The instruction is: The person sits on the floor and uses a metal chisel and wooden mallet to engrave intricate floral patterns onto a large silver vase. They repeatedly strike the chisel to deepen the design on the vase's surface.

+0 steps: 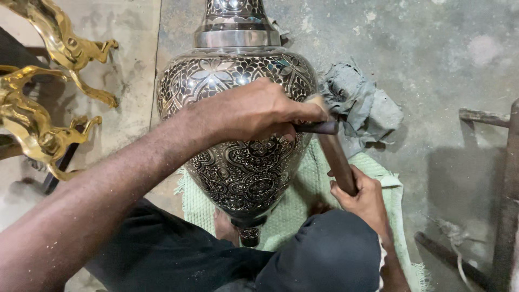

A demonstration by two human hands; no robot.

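A large engraved metal vase (238, 167) with black and silver floral patterning lies tilted on a green mat (303, 200), its neck pointing away from me. My left hand (254, 111) rests across the vase's body and grips a short dark chisel (320, 127) set against its right side. My right hand (363, 197) holds the wooden handle of a hammer (336, 157), whose head sits at the chisel's end. My knees in dark trousers frame the vase's foot.
Shiny brass horse figures (48, 81) stand at the left on the concrete floor. A crumpled grey cloth (359, 103) lies right of the vase. Dark wooden pieces (503, 178) stand at the right edge.
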